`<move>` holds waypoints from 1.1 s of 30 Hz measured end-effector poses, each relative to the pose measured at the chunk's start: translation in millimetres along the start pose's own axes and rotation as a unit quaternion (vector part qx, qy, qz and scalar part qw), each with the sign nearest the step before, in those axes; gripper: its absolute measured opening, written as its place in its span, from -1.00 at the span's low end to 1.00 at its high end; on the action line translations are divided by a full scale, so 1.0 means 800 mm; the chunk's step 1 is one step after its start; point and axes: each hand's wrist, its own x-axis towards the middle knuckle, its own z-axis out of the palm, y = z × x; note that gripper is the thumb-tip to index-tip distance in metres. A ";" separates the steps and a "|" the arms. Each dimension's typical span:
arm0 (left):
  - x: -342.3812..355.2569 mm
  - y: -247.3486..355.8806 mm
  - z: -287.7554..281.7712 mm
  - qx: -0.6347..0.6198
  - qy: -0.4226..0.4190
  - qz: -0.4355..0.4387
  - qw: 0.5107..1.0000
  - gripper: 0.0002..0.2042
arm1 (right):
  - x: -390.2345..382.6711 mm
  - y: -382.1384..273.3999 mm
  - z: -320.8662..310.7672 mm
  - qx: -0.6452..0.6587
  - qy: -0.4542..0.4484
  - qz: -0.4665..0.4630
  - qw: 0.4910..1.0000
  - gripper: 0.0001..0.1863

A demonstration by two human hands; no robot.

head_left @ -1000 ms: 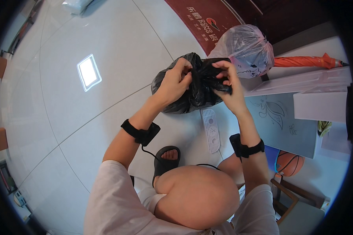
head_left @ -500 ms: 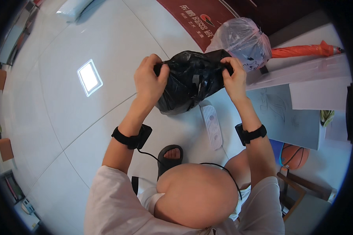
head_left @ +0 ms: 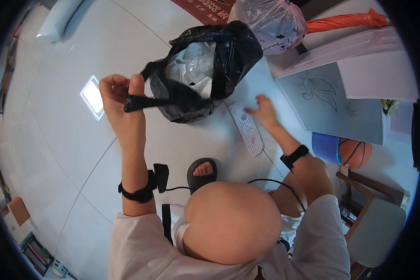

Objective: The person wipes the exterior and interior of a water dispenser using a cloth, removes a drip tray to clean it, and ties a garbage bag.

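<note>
My left hand [head_left: 121,95] is closed around a twisted handle of a black plastic bag [head_left: 238,56], pulling it out to the left. The bag's mouth gapes open, and crumpled clear and white plastic [head_left: 191,63] shows inside. To the right of the bag, apart from it, my right hand [head_left: 266,113] is slightly blurred, with thumb and fingers apart and nothing in them. It is over the floor beside a long white slatted plastic piece [head_left: 246,129].
A knotted translucent bag [head_left: 277,28] stands behind the black one, near an orange folded umbrella [head_left: 345,21]. At right are a grey drawing board [head_left: 322,100], a basketball [head_left: 354,153] and a chair [head_left: 378,228]. A plastic-wrapped roll [head_left: 56,21] lies far left.
My right hand has let go of the black bag's rim and moved down toward me. My left hand has drawn a handle leftward, and the bag's contents now show.
</note>
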 end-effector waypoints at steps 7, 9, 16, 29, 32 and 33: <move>-0.034 0.016 -0.001 -0.179 -0.245 -0.076 0.950 -0.55 | -0.060 -0.022 0.057 -0.094 -0.087 0.132 0.983 -0.23; -0.041 0.021 0.003 -0.208 -0.258 -0.112 0.937 -0.55 | -0.060 -0.011 0.061 -0.088 -0.072 0.138 0.984 -0.23; -0.048 0.035 0.002 -0.243 -0.231 -0.188 0.923 -0.62 | -0.067 -0.044 -0.022 -0.052 -0.067 0.061 0.995 -0.26; -0.061 0.041 -0.003 -0.175 -0.187 -0.189 0.948 -0.68 | -0.065 -0.241 -0.195 0.259 -0.012 -0.179 0.949 -0.34; -0.064 0.037 -0.009 -0.183 -0.188 -0.192 0.946 -0.66 | -0.043 -0.287 -0.193 0.246 0.037 -0.227 0.942 -0.35; -0.065 0.035 -0.009 -0.185 -0.187 -0.190 0.946 -0.66 | -0.041 -0.297 -0.190 0.243 0.038 -0.230 0.942 -0.35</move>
